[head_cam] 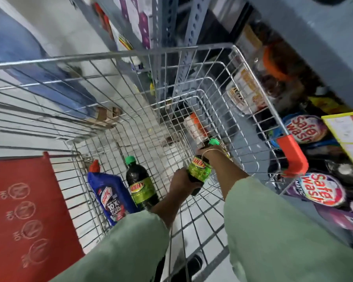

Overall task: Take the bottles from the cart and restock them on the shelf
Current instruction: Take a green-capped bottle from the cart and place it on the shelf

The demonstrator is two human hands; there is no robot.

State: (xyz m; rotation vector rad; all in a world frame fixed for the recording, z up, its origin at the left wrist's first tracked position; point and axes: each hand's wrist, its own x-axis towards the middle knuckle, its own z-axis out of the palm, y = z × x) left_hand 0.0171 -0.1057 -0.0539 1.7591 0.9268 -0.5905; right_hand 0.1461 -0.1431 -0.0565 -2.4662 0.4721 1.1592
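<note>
cart open on top, wire walls around, shelf close right

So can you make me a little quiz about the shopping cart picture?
1. True or false: both hands hold one dark bottle.
2. What colour is the cap on the loose dark bottle lying in the cart?
3. Which lies beside that loose bottle? A) a blue bottle B) a yellow box C) a red ball

Key:
1. True: left hand low, right hand near the cap.
2. Green.
3. A, the blue bottle.
</note>
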